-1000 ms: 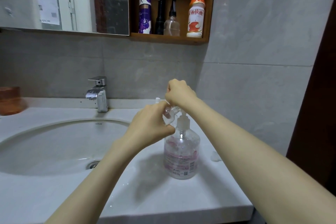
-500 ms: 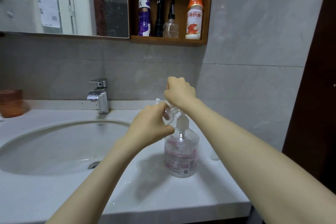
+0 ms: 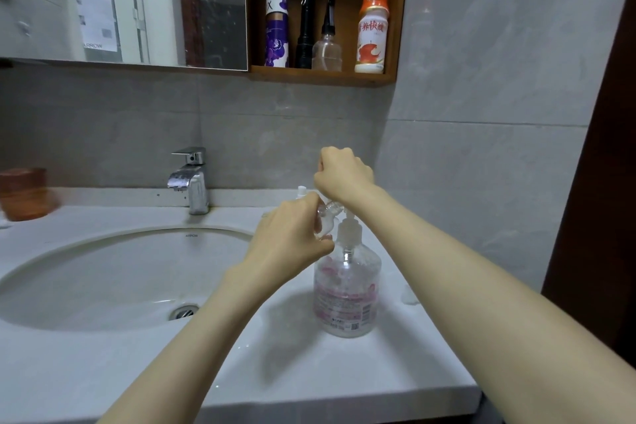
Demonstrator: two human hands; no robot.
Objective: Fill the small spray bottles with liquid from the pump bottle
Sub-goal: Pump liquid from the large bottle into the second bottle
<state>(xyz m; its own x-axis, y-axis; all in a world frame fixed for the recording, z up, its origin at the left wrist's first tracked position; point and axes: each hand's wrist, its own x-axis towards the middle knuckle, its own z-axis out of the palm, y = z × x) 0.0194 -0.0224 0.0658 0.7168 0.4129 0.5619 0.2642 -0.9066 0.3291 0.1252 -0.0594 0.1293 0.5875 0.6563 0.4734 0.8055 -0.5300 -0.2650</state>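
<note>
A clear pump bottle (image 3: 347,289) with a pink label stands on the counter to the right of the basin. My right hand (image 3: 344,171) is curled in a fist over its pump head, which is hidden under the hand. Only the white collar and stem show below it. My left hand (image 3: 292,241) grips a small clear spray bottle (image 3: 325,220), tilted with its open neck up against the pump spout. A small white cap or nozzle (image 3: 302,190) shows just behind my left hand.
The white basin (image 3: 113,272) and a chrome tap (image 3: 192,179) lie to the left, with a brown cup (image 3: 24,193) at the far left. A small clear cap (image 3: 409,296) lies on the counter to the right. A wooden shelf (image 3: 323,76) above holds several bottles.
The view has shifted slightly. Both hands and both bottles keep their places.
</note>
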